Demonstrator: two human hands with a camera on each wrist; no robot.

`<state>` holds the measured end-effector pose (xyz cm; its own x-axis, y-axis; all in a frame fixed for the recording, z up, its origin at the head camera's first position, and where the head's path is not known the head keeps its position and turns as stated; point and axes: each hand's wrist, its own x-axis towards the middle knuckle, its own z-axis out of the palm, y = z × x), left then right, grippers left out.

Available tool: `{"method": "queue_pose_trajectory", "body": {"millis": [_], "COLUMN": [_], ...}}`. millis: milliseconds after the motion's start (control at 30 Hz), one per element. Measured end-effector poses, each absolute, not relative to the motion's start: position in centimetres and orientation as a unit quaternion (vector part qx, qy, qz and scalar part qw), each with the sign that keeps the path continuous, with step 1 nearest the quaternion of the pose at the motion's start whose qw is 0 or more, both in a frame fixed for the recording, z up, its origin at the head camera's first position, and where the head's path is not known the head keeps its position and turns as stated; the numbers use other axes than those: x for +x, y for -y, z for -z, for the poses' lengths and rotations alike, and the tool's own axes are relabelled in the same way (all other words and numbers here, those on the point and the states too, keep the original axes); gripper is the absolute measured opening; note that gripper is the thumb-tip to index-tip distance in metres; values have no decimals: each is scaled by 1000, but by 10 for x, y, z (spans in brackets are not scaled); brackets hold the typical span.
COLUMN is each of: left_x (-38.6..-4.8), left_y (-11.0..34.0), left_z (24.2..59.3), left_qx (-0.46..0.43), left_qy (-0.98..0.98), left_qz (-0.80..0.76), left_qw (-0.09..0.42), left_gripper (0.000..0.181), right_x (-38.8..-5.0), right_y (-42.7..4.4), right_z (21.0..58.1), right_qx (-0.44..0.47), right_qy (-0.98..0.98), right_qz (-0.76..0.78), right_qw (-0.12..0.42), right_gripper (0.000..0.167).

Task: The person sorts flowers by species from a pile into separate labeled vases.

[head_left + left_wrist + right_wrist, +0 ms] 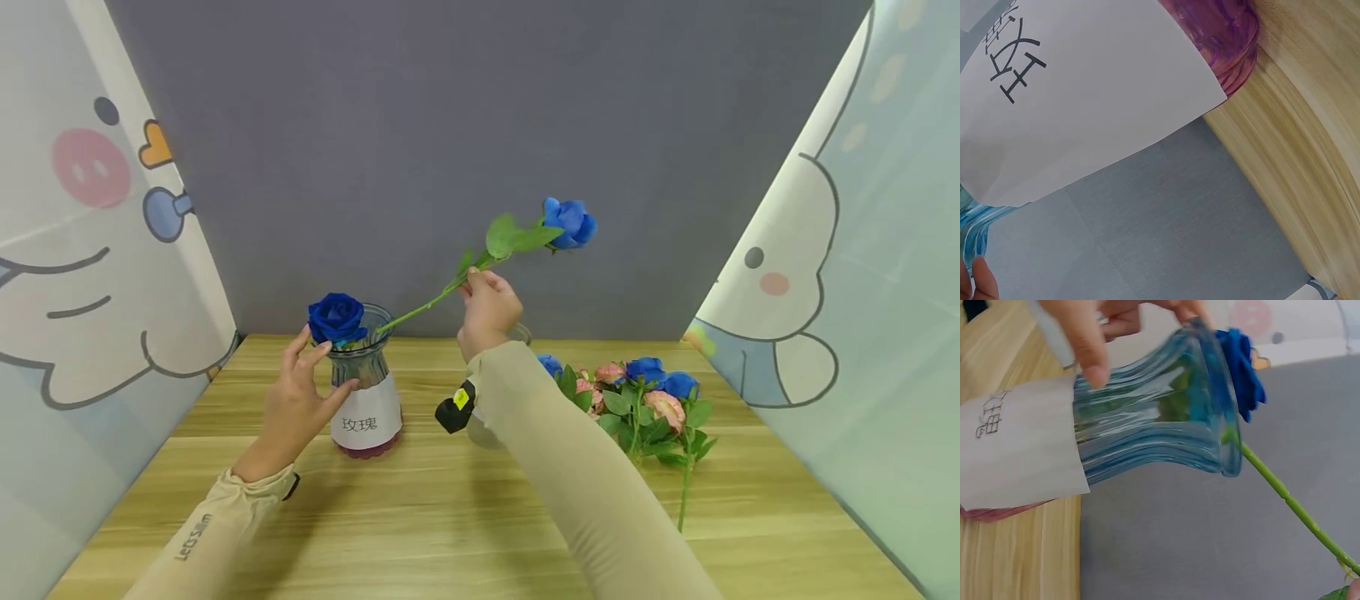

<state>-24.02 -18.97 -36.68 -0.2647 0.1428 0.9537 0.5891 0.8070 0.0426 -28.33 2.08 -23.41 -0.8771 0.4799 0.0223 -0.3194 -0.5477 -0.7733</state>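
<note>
A blue glass vase (367, 367) with a white paper label bearing handwritten characters stands on the table, its base purple-pink. One blue rose (337, 318) sits in it, the bloom leaning over the rim. My left hand (300, 396) holds the vase by its neck, thumb (1094, 372) against the glass and fingers up at the rim beside the bloom. Between thumb and fingers, my right hand (489, 310) pinches the green stem of a second blue rose (570, 223). That stem slants down to the left, and its cut end (1230, 435) is at the vase mouth.
Blue and pink flowers with green leaves (637, 408) lie in a pile on the wooden table (420, 525), to the right. A second container (487, 433) is mostly hidden behind my right forearm. A grey panel (480, 150) stands at the back, with cartoon-printed sheets either side.
</note>
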Motion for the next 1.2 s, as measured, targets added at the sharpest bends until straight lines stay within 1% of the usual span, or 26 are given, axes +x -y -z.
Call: {"method": "queue_pose_trajectory", "body": {"millis": [100,200,400,567,800,1000,1200], "left_x": [-241,-242,-240,-236,-238,-238,-238], "left_y": [191,191,190,190,190,190,191], "left_z": [367,368,367,364,363,364,364], "left_qx": [-234,-232,-234,-237,-244,-242,-244], "left_qy": [771,772,773,779,772,770,773], "left_qz": [198,197,198,197,207,210,201], "left_qw": [558,559,556,545,549,552,549], "left_gripper": [62,62,62,60,60,61,60], "right_x": [-281,-280,-278,-277,-279,-275,-272], "right_y": [-16,-13,-8,-3,4,8,14], "right_z": [233,232,229,224,206,185,178], "right_qx": [-75,-58,-36,-7,47,65,59], "right_qy": [461,498,530,570,642,704,738], "right_qz": [-853,-830,-812,-792,-741,-690,-660], "right_qw": [233,243,242,219,191,157,128], "right_gripper": [4,11,14,22,19,24,21]}}
